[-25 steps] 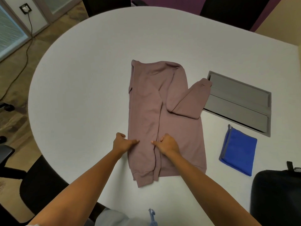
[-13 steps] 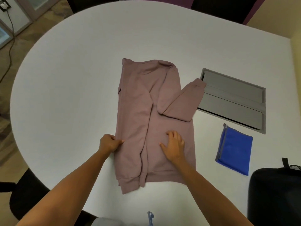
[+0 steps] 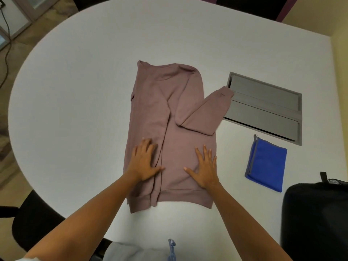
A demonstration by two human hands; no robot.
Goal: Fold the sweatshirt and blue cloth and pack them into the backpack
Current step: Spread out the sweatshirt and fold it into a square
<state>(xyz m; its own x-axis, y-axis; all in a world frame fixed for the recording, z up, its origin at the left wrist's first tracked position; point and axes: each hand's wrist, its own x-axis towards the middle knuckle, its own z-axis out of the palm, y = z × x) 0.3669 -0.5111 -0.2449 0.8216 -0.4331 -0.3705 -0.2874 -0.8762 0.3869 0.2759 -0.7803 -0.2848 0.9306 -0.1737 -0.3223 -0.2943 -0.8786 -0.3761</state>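
— Pressing flat with both palms, is that what you see? The left hand (image 3: pixel 144 162) lies with fingers spread on the folded-over left panel of the sweatshirt (image 3: pixel 169 132), and the right hand (image 3: pixel 204 166) lies the same way, fingers straight and spread, on the right part near the hem. Neither hand pinches any fabric.

— Yes. The sweatshirt lies in the middle of the white table (image 3: pixel 84 81), collar away from the person. Only one side is folded in. The right sleeve (image 3: pixel 205 110) sticks out at an angle and its cuff reaches the edge of the grey cable hatch (image 3: pixel 263 108).

— So what can go wrong?

— I think the sleeve is the main risk. If the person folds the right side without first laying that sleeve straight, it can bunch inside and make a thick, uneven bundle. Also the left panel has a loose vertical edge between the two hands; when the palms lift, it may open again.

— And the other things?

— The blue cloth (image 3: pixel 266 164) lies on the table to the right, apart from the sweatshirt, and it looks already folded. The backpack (image 3: pixel 316 219) is at the near right corner; I cannot tell if it is open. A bulky fold may not go in easily, in my judgement.
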